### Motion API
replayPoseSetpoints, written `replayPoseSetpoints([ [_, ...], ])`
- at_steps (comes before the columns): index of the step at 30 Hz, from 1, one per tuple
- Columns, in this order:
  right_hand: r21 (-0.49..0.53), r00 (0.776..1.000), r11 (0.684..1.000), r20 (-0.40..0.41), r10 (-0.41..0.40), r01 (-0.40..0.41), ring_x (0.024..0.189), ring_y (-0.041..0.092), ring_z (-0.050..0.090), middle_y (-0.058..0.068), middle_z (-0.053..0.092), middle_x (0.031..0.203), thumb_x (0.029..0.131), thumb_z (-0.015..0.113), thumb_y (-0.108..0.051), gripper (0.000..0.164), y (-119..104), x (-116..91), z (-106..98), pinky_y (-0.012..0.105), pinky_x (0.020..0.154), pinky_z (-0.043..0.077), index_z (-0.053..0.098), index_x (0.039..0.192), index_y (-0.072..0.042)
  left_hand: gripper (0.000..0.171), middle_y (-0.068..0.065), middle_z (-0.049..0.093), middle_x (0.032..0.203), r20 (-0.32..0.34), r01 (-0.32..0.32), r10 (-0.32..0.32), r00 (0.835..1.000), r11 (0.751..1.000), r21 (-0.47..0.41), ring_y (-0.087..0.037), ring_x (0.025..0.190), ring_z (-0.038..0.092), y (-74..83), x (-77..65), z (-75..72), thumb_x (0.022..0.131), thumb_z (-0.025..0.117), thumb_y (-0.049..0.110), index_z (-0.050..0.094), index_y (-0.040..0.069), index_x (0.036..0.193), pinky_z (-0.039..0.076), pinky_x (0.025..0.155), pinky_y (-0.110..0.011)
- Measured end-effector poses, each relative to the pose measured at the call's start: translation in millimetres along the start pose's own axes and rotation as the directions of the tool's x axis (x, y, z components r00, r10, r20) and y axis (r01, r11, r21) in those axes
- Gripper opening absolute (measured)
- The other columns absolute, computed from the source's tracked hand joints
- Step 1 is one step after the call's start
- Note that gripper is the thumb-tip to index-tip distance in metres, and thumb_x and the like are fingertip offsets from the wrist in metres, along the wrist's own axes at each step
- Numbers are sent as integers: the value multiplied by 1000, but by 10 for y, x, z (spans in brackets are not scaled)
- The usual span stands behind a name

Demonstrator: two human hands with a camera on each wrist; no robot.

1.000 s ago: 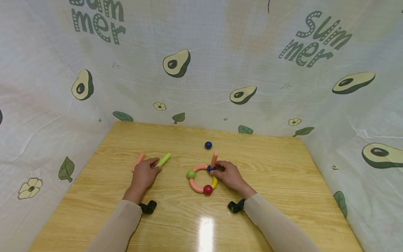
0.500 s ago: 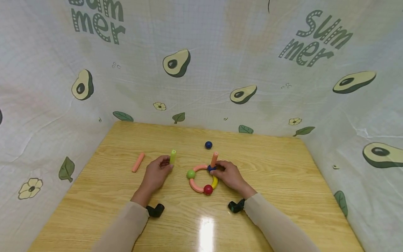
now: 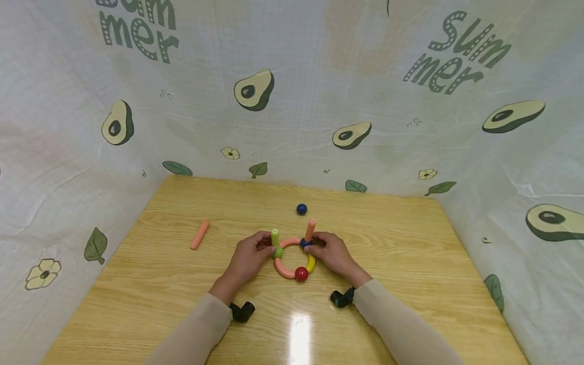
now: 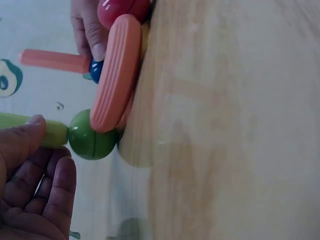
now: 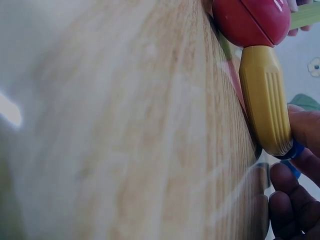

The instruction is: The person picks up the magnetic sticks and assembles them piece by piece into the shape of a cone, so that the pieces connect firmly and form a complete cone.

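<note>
A ring of curved rods and balls lies flat on the table: a red ball [image 3: 301, 274], a green ball [image 4: 92, 135], a blue ball [image 3: 306, 243], two salmon curved rods [image 4: 117, 75] and a yellow curved rod [image 5: 265, 100]. My left hand [image 3: 250, 257] pinches a lime-green straight rod [image 3: 275, 237], which stands upright with its lower end at the green ball. My right hand [image 3: 335, 254] grips the blue ball at the ring's far right. From that ball a salmon straight rod [image 3: 310, 230] rises upright.
A loose blue ball [image 3: 301, 209] lies behind the ring. Another salmon straight rod [image 3: 199, 235] lies to the left on the wooden table [image 3: 388, 243]. A printed cloth [image 3: 292, 101] hangs around the back and sides.
My left hand has lifted the lime-green rod off the table, turned it upright and carried it right to the green ball. My right hand has stayed at the blue ball.
</note>
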State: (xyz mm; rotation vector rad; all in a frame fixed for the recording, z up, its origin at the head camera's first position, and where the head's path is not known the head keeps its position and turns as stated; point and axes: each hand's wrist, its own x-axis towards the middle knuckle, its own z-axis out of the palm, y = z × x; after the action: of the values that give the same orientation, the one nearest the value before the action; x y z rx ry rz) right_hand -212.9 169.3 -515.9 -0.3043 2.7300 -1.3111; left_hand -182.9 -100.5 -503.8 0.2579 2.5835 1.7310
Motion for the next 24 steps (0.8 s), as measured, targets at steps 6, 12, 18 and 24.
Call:
replayPoseSetpoints([
  [6, -2, 1000, 1000, -2, -1, 1, 106, 17, 65, 2, 75, 116, 96, 80, -31, 39, 1, 2, -2, 44, 97, 54, 74, 129, -11, 36, -6, 75, 123, 26, 0, -1, 1000, 1000, 29, -21, 110, 72, -20, -3, 64, 99, 76, 16, 71, 11, 134, 60, 94, -41],
  [12, -21, 1000, 1000, 6, -5, 5, 109, 20, 63, 3, 74, 120, 97, 78, -31, 41, -5, -5, -10, 47, 100, 52, 73, 132, -10, 39, -5, 75, 123, 25, 4, -7, 1000, 989, 145, -19, 104, 72, -49, 5, 109, 96, 80, 19, 72, 12, 134, 61, 90, -40],
  [18, -31, 1000, 1000, 13, -3, 3, 110, 21, 62, 4, 73, 122, 98, 77, -30, 41, -31, -16, -22, 47, 100, 51, 73, 133, -10, 35, -7, 77, 113, 26, -38, 33, 999, 977, 208, -20, 99, 74, -43, 27, 111, 95, 81, 16, 75, 9, 129, 62, 88, -42],
  [24, -16, 1000, 1000, 10, 6, -6, 108, 20, 62, 3, 74, 119, 97, 78, -30, 39, -34, -27, -23, 44, 98, 51, 73, 131, -10, 35, -5, 77, 111, 20, -45, 42, 999, 967, 250, -19, 99, 73, -42, 55, 110, 95, 81, 18, 75, 9, 128, 61, 87, -42],
])
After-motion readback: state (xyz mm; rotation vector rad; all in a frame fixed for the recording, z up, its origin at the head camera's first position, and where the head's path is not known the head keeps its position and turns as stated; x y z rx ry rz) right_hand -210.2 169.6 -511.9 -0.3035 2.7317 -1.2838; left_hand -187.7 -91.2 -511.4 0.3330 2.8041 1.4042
